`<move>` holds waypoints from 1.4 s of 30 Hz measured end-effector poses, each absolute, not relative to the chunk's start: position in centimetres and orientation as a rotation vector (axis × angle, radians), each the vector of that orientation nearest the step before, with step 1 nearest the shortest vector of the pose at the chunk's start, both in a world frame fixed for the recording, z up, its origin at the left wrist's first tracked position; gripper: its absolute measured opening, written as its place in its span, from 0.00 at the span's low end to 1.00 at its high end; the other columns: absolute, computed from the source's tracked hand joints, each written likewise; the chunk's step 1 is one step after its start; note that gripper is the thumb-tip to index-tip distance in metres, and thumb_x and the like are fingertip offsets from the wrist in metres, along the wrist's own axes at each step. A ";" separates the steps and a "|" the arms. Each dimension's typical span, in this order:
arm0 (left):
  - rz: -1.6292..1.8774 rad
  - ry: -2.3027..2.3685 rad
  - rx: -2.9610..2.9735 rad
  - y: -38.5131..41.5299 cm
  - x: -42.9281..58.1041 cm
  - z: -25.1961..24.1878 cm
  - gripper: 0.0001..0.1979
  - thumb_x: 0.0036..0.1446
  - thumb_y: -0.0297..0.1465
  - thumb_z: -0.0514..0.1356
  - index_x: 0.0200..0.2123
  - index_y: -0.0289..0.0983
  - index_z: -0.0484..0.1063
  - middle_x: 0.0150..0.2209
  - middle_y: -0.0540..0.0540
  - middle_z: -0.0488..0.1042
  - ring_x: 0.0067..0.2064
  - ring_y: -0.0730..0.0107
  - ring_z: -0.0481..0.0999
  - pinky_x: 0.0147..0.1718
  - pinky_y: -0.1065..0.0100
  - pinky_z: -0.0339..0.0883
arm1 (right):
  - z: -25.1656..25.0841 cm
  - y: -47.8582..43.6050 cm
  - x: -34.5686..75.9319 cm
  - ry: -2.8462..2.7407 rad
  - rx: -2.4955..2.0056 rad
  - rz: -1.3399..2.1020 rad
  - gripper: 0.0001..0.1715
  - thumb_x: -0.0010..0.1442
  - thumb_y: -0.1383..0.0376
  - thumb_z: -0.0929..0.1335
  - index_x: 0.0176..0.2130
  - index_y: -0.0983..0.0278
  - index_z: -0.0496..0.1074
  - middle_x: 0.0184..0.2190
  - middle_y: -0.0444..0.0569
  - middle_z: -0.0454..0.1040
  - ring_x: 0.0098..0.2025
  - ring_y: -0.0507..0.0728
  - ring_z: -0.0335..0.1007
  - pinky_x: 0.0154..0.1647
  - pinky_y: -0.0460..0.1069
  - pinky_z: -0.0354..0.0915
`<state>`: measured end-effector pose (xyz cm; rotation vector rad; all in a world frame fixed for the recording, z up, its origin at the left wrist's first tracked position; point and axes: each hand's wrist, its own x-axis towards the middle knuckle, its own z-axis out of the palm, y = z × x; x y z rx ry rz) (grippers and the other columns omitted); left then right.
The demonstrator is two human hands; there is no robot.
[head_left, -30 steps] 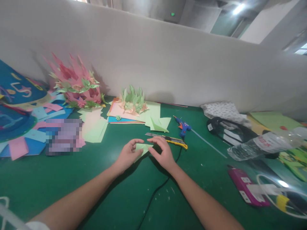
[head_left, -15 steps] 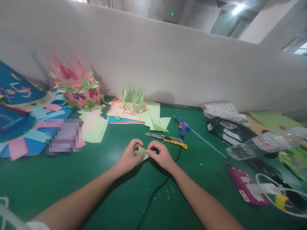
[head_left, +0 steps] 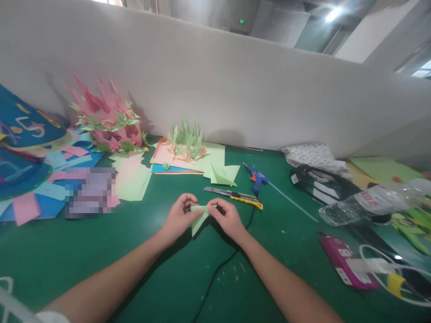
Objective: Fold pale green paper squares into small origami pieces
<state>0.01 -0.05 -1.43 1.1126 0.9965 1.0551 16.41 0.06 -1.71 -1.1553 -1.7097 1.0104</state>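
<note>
Both my hands meet over the green table (head_left: 141, 251) on a small folded piece of light green paper (head_left: 198, 219). My left hand (head_left: 178, 219) pinches its left side with curled fingers. My right hand (head_left: 226, 216) pinches its top right edge. The paper's pointed end hangs down between the hands, just above the table. A yellow utility knife (head_left: 237, 195) with its blade out lies just beyond my right hand, and a blue hot glue gun (head_left: 256, 177) lies behind the knife.
Sheets of coloured paper (head_left: 134, 177) and folded paper flowers (head_left: 186, 141) lie at the back; a pink paper decoration (head_left: 103, 117) stands at the left. A plastic bottle (head_left: 370, 202), a magenta phone (head_left: 346, 264) and a black cable (head_left: 215, 273) lie to the right and front.
The paper went from lying flat under my fingers to being lifted and pinched between both hands; its pointed end now hangs down.
</note>
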 end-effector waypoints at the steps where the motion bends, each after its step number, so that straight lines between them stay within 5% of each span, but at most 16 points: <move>1: 1.074 0.995 1.072 -0.1 0.0 -1.3 0.15 0.45 0.31 0.62 0.34 0.38 0.59 0.28 0.54 0.64 0.28 0.78 0.66 0.28 0.76 0.59 | -1.8 0.1 16.5 -1.688 -1.146 1.073 0.11 0.57 0.60 0.63 0.30 0.64 0.67 0.24 0.44 0.67 0.27 0.51 0.63 0.29 0.45 0.60; 12: 1.020 0.961 1.252 -0.1 0.4 -1.7 0.11 0.44 0.30 0.62 0.31 0.36 0.64 0.30 0.51 0.65 0.33 0.75 0.66 0.32 0.74 0.61 | -1.5 0.0 16.5 -1.903 -1.092 0.821 0.10 0.56 0.64 0.64 0.25 0.65 0.67 0.23 0.45 0.65 0.28 0.52 0.60 0.30 0.46 0.59; 20: 1.100 0.927 1.058 -0.3 0.3 -0.9 0.14 0.45 0.31 0.62 0.35 0.39 0.61 0.30 0.54 0.64 0.30 0.78 0.65 0.31 0.76 0.60 | -1.5 0.0 16.4 -1.822 -1.104 1.033 0.12 0.59 0.60 0.61 0.30 0.64 0.66 0.24 0.42 0.64 0.27 0.51 0.59 0.28 0.45 0.58; 29: 1.010 1.048 1.316 -0.3 0.2 -1.6 0.10 0.48 0.36 0.60 0.27 0.35 0.66 0.24 0.52 0.62 0.27 0.76 0.62 0.26 0.74 0.57 | -1.4 -0.3 16.3 -1.972 -1.138 0.654 0.08 0.57 0.66 0.63 0.26 0.63 0.64 0.23 0.44 0.62 0.28 0.53 0.59 0.30 0.47 0.57; 37: 1.076 1.029 0.987 -0.3 0.1 -0.8 0.13 0.46 0.39 0.61 0.25 0.35 0.64 0.21 0.55 0.63 0.23 0.79 0.61 0.24 0.75 0.55 | -1.2 -0.4 16.2 -1.891 -1.127 0.836 0.05 0.55 0.64 0.65 0.33 0.63 0.68 0.28 0.45 0.69 0.30 0.52 0.64 0.33 0.47 0.62; 42: 1.135 1.000 0.893 -0.1 0.3 -0.6 0.13 0.45 0.36 0.62 0.30 0.35 0.64 0.27 0.53 0.69 0.27 0.78 0.67 0.29 0.74 0.60 | -1.6 -0.3 16.1 -1.780 -1.111 0.891 0.12 0.53 0.67 0.66 0.40 0.63 0.64 0.27 0.44 0.69 0.28 0.52 0.65 0.31 0.47 0.63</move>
